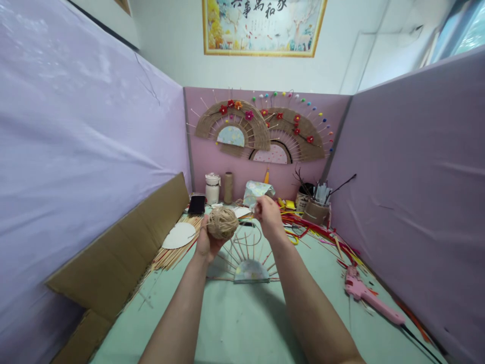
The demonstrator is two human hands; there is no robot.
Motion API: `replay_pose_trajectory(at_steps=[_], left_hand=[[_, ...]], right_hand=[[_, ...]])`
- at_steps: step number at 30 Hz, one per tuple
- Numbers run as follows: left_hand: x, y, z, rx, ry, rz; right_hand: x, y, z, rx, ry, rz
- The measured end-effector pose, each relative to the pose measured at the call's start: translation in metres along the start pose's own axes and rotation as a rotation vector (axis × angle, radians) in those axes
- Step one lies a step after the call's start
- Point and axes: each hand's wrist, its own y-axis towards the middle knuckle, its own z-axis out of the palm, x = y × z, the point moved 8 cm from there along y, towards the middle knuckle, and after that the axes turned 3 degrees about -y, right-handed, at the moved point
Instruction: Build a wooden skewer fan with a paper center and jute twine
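My left hand (207,242) holds a ball of beige twine (223,223) above the table, its fingers wrapped round the ball's left side and underside. To the right and slightly higher, my right hand (267,215) is closed in a pinch on a strand of the twine. A loop of the strand hangs between the two hands. Below them on the green table lies a half-round patterned piece (251,271) with thin sticks fanning out from its curved edge. Neither hand touches it.
Thin sticks and a white disc (179,236) lie at the left, beside a cardboard sheet (125,258). A pink glue gun (373,298) with a cord lies at the right. Jar (212,189), phone (197,205), coloured strips and a brush pot (316,211) stand or lie behind.
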Motion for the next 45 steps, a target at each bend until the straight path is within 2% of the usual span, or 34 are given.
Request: replay_pose_trajectory(at_steps=[4,6,10,12,15,18,21,26,29,33,37,39,41,42,43,45], left_hand=[[0.007,-0.002,0.0,0.019,-0.158,-0.162],[0.008,0.001,-0.008,-0.056,-0.181,-0.181],[0.009,0.008,-0.031,-0.264,-0.122,-0.131],[0.009,0.011,-0.037,-0.31,-0.053,-0.123],[0.007,0.011,-0.041,-0.305,-0.019,-0.156],[0.004,0.009,-0.04,-0.258,-0.121,-0.205],[0.004,0.007,-0.042,-0.259,-0.274,-0.229],[0.012,0.006,-0.048,-0.284,-0.337,-0.283],[0.009,0.007,-0.051,-0.305,-0.351,-0.242],[0.001,0.008,-0.056,-0.336,-0.38,-0.179],[0.0,0.007,-0.059,-0.352,-0.401,-0.161],[0.0,0.006,-0.057,-0.345,-0.418,-0.148],[-0.002,0.006,-0.051,-0.307,-0.444,-0.131],[-0.003,0.006,-0.046,-0.278,-0.458,-0.125],[-0.005,0.005,-0.042,-0.246,-0.471,-0.123],[-0.007,0.003,-0.032,-0.169,-0.495,-0.133]], right_hand=[[0.009,0.011,-0.028,-0.045,0.265,0.049],[0.019,0.012,-0.041,-0.078,0.378,0.036],[0.046,0.007,-0.067,-0.172,0.601,-0.039],[0.061,0.003,-0.085,-0.258,0.774,-0.12],[0.078,-0.01,-0.122,-0.47,0.914,-0.259],[0.088,-0.025,-0.153,-0.672,0.922,-0.355],[0.098,-0.034,-0.164,-0.722,0.864,-0.424],[0.108,-0.039,-0.147,-0.673,0.75,-0.451],[0.113,-0.044,-0.139,-0.682,0.743,-0.435],[0.121,-0.055,-0.137,-0.699,0.764,-0.426],[0.127,-0.058,-0.133,-0.643,0.721,-0.458],[0.122,-0.049,-0.123,-0.573,0.664,-0.441],[0.108,-0.034,-0.104,-0.446,0.533,-0.362],[0.098,-0.026,-0.092,-0.381,0.452,-0.309],[0.084,-0.017,-0.074,-0.259,0.368,-0.217],[0.055,-0.008,-0.043,-0.115,0.308,-0.112]])
